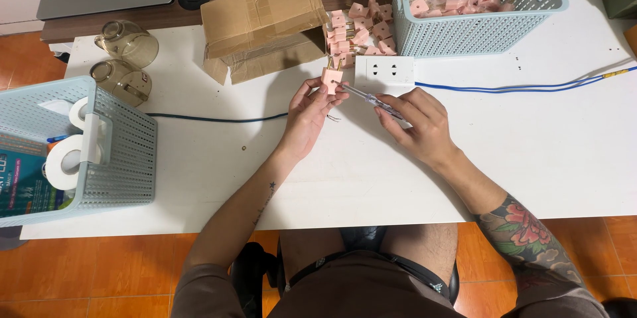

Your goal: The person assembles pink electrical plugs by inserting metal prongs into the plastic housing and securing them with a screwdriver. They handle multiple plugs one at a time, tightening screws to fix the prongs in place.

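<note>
L hand pinches a pink two-pin plug, pins up, just in front of the white socket block. R hand grips a clear-handled screwdriver, tip at the plug's side. Best kept: plug steady, tip square in the screw, light turns. Loose plugs lie behind the block; basket w/ more beyond.

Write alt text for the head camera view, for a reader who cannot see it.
A person's left hand holds a pink two-pin plug while the right hand points a clear-handled screwdriver at it, above a white table. More pink plugs lie heaped beside a cardboard box and fill a pale blue basket.
</note>
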